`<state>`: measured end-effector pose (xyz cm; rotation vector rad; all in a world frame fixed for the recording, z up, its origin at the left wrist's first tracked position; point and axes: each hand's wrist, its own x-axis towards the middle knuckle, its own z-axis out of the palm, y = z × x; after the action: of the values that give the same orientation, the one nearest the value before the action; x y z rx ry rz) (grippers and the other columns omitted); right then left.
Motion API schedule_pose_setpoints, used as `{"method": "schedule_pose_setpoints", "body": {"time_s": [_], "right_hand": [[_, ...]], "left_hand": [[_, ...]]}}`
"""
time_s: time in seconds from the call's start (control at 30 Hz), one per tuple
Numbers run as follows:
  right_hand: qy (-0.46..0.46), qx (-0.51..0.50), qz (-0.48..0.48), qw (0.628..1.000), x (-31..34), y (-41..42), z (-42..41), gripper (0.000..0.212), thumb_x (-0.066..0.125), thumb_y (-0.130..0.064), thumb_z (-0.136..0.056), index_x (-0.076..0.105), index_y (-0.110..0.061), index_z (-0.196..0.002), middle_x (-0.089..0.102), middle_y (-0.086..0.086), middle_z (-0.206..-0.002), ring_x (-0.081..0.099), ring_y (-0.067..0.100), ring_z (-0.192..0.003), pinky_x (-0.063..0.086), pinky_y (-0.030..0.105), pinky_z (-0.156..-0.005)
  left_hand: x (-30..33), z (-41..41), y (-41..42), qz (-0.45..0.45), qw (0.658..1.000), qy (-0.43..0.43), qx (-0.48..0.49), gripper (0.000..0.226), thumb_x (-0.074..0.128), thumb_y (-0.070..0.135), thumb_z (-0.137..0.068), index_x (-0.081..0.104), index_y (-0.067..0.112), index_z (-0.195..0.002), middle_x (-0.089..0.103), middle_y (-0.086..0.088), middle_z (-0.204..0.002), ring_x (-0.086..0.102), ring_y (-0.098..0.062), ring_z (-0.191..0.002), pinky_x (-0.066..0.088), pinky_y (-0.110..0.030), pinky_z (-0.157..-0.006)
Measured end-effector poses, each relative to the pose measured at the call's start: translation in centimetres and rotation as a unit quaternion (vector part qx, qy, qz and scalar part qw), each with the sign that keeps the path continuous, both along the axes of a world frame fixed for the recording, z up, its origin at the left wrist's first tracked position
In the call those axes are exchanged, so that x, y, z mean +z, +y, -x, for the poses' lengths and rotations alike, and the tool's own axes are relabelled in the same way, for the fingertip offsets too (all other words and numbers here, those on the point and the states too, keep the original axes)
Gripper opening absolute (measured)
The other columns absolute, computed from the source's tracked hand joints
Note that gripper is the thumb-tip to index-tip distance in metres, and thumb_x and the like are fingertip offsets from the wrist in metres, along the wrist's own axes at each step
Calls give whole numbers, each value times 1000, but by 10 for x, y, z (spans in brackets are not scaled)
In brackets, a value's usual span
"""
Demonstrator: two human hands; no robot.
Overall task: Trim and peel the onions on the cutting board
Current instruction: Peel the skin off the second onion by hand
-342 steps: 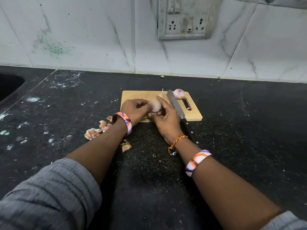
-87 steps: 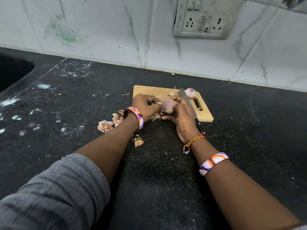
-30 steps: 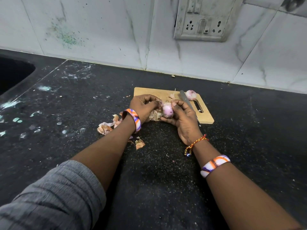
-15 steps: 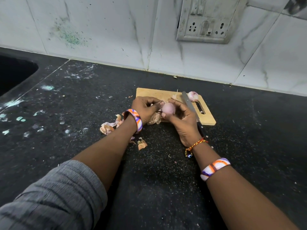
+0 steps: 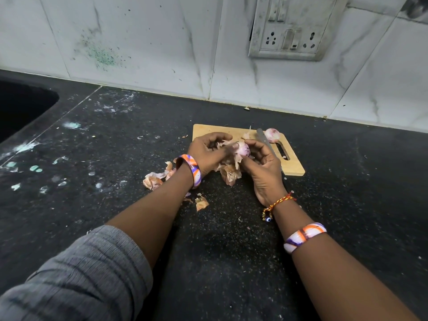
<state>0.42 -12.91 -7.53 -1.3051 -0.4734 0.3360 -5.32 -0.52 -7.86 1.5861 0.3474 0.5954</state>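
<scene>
- A black speckled counter (image 5: 115, 147) fills most of the frame, marked with pale smears toward the left; white marbled wall tiles (image 5: 150, 42) run along the top, with a grimy socket panel (image 5: 290, 31) at the upper right and the dark edge of a sink (image 5: 20, 107) at the far left.
- A small wooden cutting board (image 5: 294, 167) lies just right of centre.
- The left hand (image 5: 206, 151), fingers curled, pinches loose papery skin at the left side of an onion (image 5: 243, 149), which is held just above the board's near edge.
- The right hand (image 5: 261, 163) grasps the same onion from the right, thumb and fingertips wrapped around it; its pale purple flesh shows between the two hands.
- A torn sheet of skin (image 5: 230, 173) hangs below the onion, over the counter.
- A second onion (image 5: 272, 135) sits on the board's far right corner, beside the handle slot.
- A knife (image 5: 264, 139) lies on the board just left of that onion, its blade pointing away and its lower part hidden behind the right hand.
- More peelings (image 5: 154, 179) lie on the counter left of the left wrist, and a smaller scrap (image 5: 201, 203) lies between the forearms.
- Both forearms carry striped bangles (image 5: 304, 236); the right wrist also has a thread bracelet (image 5: 276, 203).
</scene>
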Motion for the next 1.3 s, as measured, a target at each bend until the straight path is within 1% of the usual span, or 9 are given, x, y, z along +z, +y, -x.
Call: {"method": "schedule_pose_setpoints", "body": {"time_s": [0.07,0.23,0.37,0.47,0.63,0.8,1.0,1.17,1.3], "right_hand": [[-4,-13,1,1000,-1,0,0,36,65,13,-73,60,-17,-92,63,-1,-93,60,7,-84,52,32,-84],[-26,-41,7,999,-1,3,1,40,67,16,-70,60,-18,-90,63,-2,-90,59,7,-82,54,23,-76],[-9,-33,12,999,0,2,3,31,64,12,-75,62,-16,-89,64,0,-89,60,15,-81,56,29,-70],[28,-14,2,1000,3,2,3,22,57,8,-83,63,-8,-97,64,8,-99,63,16,-73,56,22,-60],[25,0,18,1000,1,2,2,30,53,3,-87,60,1,-116,64,10,-106,66,7,-66,56,19,-62],[18,4,17,1000,5,0,4,23,61,7,-81,64,-3,-101,66,3,-91,64,13,-75,57,19,-61],[0,-9,39,999,4,0,4,27,68,6,-74,67,-12,-94,67,0,-92,64,19,-90,57,30,-78],[10,-6,35,999,3,1,4,30,68,9,-74,66,-6,-100,66,4,-94,64,12,-77,57,23,-65],[25,-13,16,999,1,1,2,31,66,11,-74,65,-1,-103,66,8,-97,64,22,-85,58,23,-66]], "left_hand": [[1,1,-3,-30,999,26,-6,25,79,18,-66,62,19,-85,63,0,-78,50,-10,-59,47,-21,-54],[-1,0,2,-46,999,7,16,21,70,2,-74,60,20,-69,62,1,-74,59,-12,-66,53,-27,-65],[-1,0,2,-26,998,7,48,24,61,-3,-80,63,19,-70,64,1,-74,58,-6,-48,50,-17,-48],[-1,0,2,-32,998,6,46,13,64,5,-81,70,17,-82,69,-5,-88,62,-16,-62,55,-26,-63],[-1,-2,-1,-80,995,58,2,25,70,17,-76,70,13,-100,71,-8,-98,66,-22,-94,54,-40,-88],[6,3,-6,-111,992,59,34,23,67,12,-75,71,8,-97,71,-6,-92,65,-20,-89,55,-37,-84],[9,6,-9,-119,990,60,50,22,63,8,-77,70,3,-98,71,-12,-98,64,-19,-92,53,-30,-82],[5,5,-5,-133,986,63,83,18,57,1,-79,73,4,-89,72,-15,-87,63,-18,-71,55,-31,-74],[7,5,-6,-78,994,49,59,13,63,3,-79,71,4,-89,69,-10,-84,61,-17,-71,55,-34,-78]]}}
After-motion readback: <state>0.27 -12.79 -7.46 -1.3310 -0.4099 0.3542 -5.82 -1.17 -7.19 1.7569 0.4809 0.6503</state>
